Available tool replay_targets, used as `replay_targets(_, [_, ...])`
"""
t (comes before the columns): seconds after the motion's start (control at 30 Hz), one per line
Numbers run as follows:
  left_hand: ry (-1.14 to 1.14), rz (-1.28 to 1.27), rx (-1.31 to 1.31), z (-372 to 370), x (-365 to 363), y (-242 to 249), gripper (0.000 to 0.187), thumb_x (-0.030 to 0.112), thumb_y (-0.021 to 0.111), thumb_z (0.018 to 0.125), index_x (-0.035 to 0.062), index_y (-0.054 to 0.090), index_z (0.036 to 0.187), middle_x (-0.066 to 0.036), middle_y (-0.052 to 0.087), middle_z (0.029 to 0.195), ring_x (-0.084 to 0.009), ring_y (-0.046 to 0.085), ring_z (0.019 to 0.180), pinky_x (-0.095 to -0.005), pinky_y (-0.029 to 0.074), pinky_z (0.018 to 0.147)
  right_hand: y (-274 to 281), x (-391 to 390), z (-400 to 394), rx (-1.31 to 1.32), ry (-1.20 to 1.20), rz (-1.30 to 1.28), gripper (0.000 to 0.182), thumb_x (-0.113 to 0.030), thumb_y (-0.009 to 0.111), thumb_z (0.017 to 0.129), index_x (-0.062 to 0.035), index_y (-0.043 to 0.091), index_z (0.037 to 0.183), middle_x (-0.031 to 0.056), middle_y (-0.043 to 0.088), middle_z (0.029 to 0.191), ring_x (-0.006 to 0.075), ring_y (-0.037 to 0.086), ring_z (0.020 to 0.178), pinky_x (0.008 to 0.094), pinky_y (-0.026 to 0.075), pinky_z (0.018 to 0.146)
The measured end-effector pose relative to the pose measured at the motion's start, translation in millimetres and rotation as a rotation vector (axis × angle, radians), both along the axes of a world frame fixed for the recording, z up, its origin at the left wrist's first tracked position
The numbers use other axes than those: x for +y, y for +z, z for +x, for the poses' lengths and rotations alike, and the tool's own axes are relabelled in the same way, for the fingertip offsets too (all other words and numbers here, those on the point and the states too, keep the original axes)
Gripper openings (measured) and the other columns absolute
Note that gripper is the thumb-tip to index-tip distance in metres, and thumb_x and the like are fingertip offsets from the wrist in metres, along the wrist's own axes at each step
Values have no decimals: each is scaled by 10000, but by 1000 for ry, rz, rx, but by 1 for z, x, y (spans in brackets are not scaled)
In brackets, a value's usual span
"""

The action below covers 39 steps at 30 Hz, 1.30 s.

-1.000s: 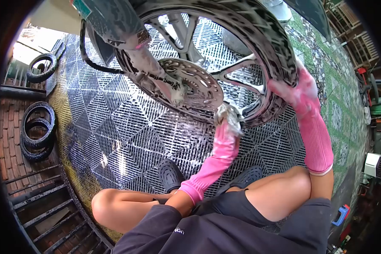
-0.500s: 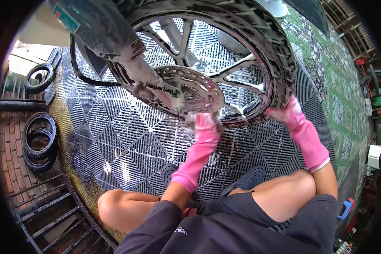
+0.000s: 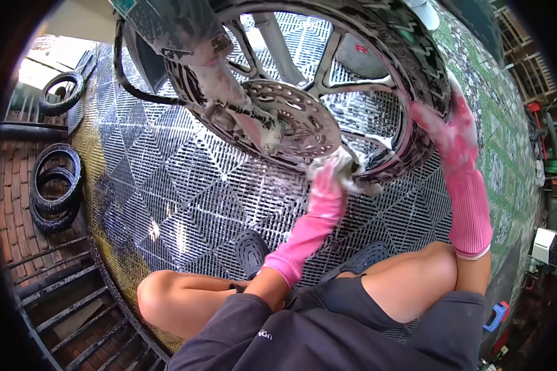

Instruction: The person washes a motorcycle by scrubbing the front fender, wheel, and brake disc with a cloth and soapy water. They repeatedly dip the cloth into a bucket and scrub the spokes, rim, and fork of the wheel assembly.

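Pressing soapy cloth (image 3: 340,166) against wheel rim, left hand (image 3: 328,185) clamped on it, right hand (image 3: 449,127) gripping tyre (image 3: 414,49)

Long pink ribbed rubber gloves, soapy at the fingers, dark shirt, dark shorts, black perforated clogs.

A single view comes from a camera worn on the person's head, looking forward and steeply down. It sits close above the wheel (image 3: 315,93), which fills the upper middle of the picture. Below the wheel, the person's own knees (image 3: 167,297) and dark shirt (image 3: 328,340) take the bottom edge. Left of the wheel, spare tyres (image 3: 54,188) lie farther off. A round lens bends and darkens the corners.
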<state>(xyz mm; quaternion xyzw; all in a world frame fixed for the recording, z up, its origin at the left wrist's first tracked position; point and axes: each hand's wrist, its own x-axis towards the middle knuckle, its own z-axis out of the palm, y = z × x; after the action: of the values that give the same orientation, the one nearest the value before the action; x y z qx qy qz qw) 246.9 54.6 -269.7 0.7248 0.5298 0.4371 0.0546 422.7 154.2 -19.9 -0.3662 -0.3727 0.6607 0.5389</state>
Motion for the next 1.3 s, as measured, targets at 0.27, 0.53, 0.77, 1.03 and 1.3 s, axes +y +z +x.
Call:
replay_targets(0.27, [-39,-174,422,-144,11,-51,339,81,560,919,86,600,1256,-116,614,1207,-278,561,1204,-414,296,1212,-16,-24,21,-638,41,114,972,-98,859,704,-51,341,1526,111,544,1425,285,490,1343,427,417,1138])
replay_targets(0.53, [268,-436,726,-66,9,-50,389,283,585,973,27,547,1264,-144,568,1147,-303,519,1165,-510,340,1094,-103,-38,57,-723,143,-102,661,51,834,716,-23,580,1322,65,693,1213,204,668,1103,359,550,996])
replay_targets(0.77, [-398,-363,1137,-210,33,1,609,211,669,903,65,407,1433,-141,511,1369,-216,509,1203,-435,370,1083,-5,-27,12,-645,72,8,737,-68,868,722,-10,505,1362,141,627,1291,287,618,1197,450,518,1072])
replay_targets(1.03, [314,-521,359,-99,15,-37,552,121,520,945,-10,363,1458,-293,362,1472,-431,376,1329,-534,310,1138,-16,4,17,-470,-18,247,873,-173,893,707,16,446,1432,140,611,1320,256,633,1159,400,526,1019])
replay_targets(1.3, [-2,-1034,468,-120,24,44,494,312,666,913,18,511,1278,-304,485,1417,-342,540,1279,-486,486,1014,-11,-6,14,-476,-4,54,712,103,754,751,7,482,1403,151,654,1254,243,673,1099,355,545,964])
